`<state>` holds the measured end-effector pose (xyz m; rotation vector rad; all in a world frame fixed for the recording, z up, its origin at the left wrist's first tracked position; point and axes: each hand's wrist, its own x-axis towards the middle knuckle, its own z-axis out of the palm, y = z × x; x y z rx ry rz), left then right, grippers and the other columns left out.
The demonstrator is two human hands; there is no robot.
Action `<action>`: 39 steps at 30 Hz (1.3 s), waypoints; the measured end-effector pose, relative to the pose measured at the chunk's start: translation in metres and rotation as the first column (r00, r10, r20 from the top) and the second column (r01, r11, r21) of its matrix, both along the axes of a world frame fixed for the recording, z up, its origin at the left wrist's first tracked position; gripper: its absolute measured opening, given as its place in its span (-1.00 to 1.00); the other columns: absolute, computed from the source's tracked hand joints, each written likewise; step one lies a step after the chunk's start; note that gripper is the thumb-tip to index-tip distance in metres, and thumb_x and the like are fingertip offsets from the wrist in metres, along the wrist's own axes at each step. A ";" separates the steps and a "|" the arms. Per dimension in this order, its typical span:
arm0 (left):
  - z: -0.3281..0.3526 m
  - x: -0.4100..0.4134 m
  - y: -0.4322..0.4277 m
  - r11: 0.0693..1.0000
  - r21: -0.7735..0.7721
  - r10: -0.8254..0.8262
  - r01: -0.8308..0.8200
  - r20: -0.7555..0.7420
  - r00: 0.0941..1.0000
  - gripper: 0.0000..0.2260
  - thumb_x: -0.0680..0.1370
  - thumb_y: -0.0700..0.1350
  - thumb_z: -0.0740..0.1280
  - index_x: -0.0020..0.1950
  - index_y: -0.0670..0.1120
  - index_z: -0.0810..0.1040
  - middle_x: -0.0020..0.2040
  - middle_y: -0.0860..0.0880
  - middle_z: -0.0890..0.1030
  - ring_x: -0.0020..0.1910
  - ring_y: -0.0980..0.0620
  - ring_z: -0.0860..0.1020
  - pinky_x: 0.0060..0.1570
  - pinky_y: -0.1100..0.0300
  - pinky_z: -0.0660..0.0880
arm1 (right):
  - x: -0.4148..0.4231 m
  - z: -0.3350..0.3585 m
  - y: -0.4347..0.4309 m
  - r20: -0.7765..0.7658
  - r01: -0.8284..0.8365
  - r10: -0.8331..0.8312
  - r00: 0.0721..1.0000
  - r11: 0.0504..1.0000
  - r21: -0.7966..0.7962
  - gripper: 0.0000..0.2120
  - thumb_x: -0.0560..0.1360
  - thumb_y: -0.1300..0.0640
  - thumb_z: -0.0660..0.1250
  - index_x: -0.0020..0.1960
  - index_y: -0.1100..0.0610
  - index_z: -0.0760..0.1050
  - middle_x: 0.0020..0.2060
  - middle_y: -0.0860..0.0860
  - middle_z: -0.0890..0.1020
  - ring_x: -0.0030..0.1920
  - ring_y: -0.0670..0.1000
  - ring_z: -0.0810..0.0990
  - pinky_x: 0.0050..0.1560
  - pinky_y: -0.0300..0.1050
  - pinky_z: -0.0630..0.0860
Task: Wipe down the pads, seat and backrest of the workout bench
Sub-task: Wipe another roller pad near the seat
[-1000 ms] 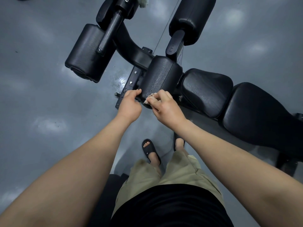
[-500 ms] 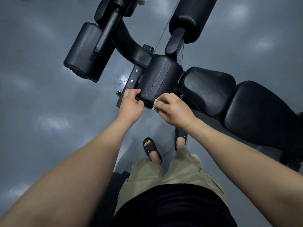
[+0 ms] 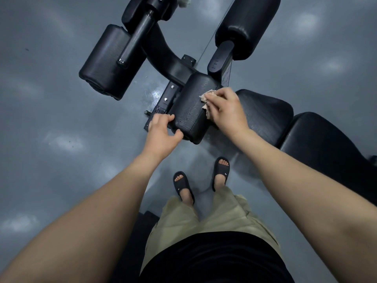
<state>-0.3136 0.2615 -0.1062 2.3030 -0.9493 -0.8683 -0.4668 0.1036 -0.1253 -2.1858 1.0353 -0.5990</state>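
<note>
Beige cloth on the near black cracked-leather roller pad [image 3: 188,111].
My right hand [image 3: 226,111] pinches the crumpled beige cloth [image 3: 205,98] and presses it on the pad's 2 o'clock side. My left hand [image 3: 161,133] curls around its 8 o'clock corner. The black padded seat [image 3: 265,113] lies at 3 o'clock from the pad.

The middle pad [image 3: 189,113] is black, its skin scored with fine pale cracks. To its right, the seat [image 3: 265,113] and backrest [image 3: 326,144] are the same black, the seat faintly speckled. The rollers [image 3: 104,64] beyond the pad are black too, as is the frame [image 3: 163,56], which carries silver bolts [image 3: 173,86] just left of the pad. The cloth [image 3: 206,97] on the pad is pale beige. The floor [image 3: 51,99] is glossy blue-grey with soft whitish blotches. Below the pad are black sandals [image 3: 180,183], khaki shorts [image 3: 224,213] and a black shirt [image 3: 214,260].
</note>
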 end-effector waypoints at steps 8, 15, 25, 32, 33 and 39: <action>-0.003 -0.010 0.002 0.997 -0.018 -0.066 0.069 0.135 0.989 -0.61 0.50 -0.14 0.44 0.30 -0.16 0.50 0.19 -0.06 0.43 0.21 -0.13 0.38 0.27 0.12 0.36 | 0.016 0.011 -0.042 -0.055 0.094 -0.089 0.995 0.991 0.090 -0.79 0.60 0.13 0.29 0.15 0.15 0.66 0.01 0.04 0.51 0.08 0.10 0.54 0.14 -0.26 0.40; -0.003 -0.016 0.005 0.995 -0.037 -0.089 0.097 0.186 0.979 -0.61 0.51 -0.14 0.44 0.31 -0.17 0.51 0.20 -0.10 0.45 0.21 -0.15 0.38 0.30 0.08 0.36 | 0.015 0.002 -0.007 -0.049 -0.063 0.062 0.997 0.998 -0.020 -0.84 0.60 0.13 0.29 0.05 0.17 0.62 -0.09 0.16 0.49 -0.04 0.21 0.54 -0.04 0.09 0.57; -0.001 -0.024 0.005 0.992 -0.028 -0.114 0.125 0.248 0.962 -0.62 0.51 -0.12 0.45 0.30 -0.16 0.52 0.20 -0.10 0.45 0.19 -0.15 0.38 0.26 0.09 0.37 | 0.001 0.004 -0.004 0.075 -0.061 0.058 0.996 0.997 0.036 -0.78 0.58 0.22 0.32 0.17 0.24 0.64 0.05 0.14 0.54 0.01 0.03 0.59 0.18 -0.24 0.50; 0.001 -0.027 0.006 0.988 -0.025 -0.141 0.153 0.271 0.952 -0.63 0.51 -0.14 0.45 0.30 -0.18 0.52 0.19 -0.12 0.46 0.17 -0.16 0.38 0.27 0.08 0.36 | 0.012 -0.006 -0.020 -0.055 -0.022 0.021 0.998 1.000 -0.015 -0.71 0.59 0.22 0.28 0.27 0.11 0.62 0.23 0.06 0.58 0.17 0.23 0.48 0.23 -0.50 0.14; 0.000 -0.028 0.006 0.988 -0.025 -0.140 0.153 0.276 0.951 -0.63 0.51 -0.15 0.45 0.29 -0.18 0.53 0.19 -0.13 0.46 0.16 -0.17 0.38 0.27 0.06 0.36 | 0.009 -0.008 -0.014 -0.048 -0.065 0.062 0.997 0.996 -0.054 -0.71 0.58 0.25 0.29 0.26 0.12 0.62 0.21 0.07 0.60 0.14 0.23 0.49 0.22 -0.44 0.19; 0.002 -0.036 0.007 0.987 -0.037 -0.137 0.154 0.291 0.947 -0.63 0.50 -0.17 0.44 0.28 -0.20 0.53 0.18 -0.14 0.47 0.16 -0.19 0.38 0.26 0.02 0.40 | -0.001 -0.006 -0.006 -0.029 -0.172 0.170 0.985 0.982 -0.079 -0.66 0.55 0.29 0.32 0.31 0.14 0.59 0.11 0.11 0.59 0.08 0.15 0.49 0.14 -0.25 0.39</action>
